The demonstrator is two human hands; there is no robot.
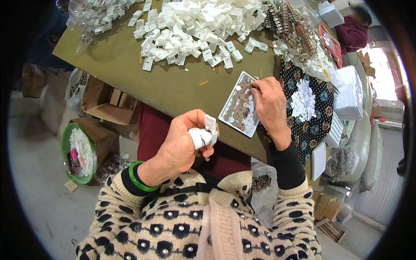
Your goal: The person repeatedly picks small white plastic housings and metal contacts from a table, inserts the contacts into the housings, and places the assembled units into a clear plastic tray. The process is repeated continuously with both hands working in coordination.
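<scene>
My left hand [175,141] is closed around a small white plastic case [210,125] whose hinged lid stands up. White wrapping [200,138] shows at the thumb, and a bit of dark metal pokes out below the case. On the table edge to the right lies a white tray [224,116] of round, silvery button cells [237,113]. Over its right side is my right hand [271,104], thumb and fingertips pinched together among the cells. Whatever is between those fingertips is hidden.
A large heap of white plastic cases [195,30] covers the far table [173,80]. Metal strips [286,21] lie far right. White paper pieces [303,102] rest on a patterned cloth [291,82], near stacked white trays [348,93]. A green basin [65,145] and cardboard box [108,110] stand left.
</scene>
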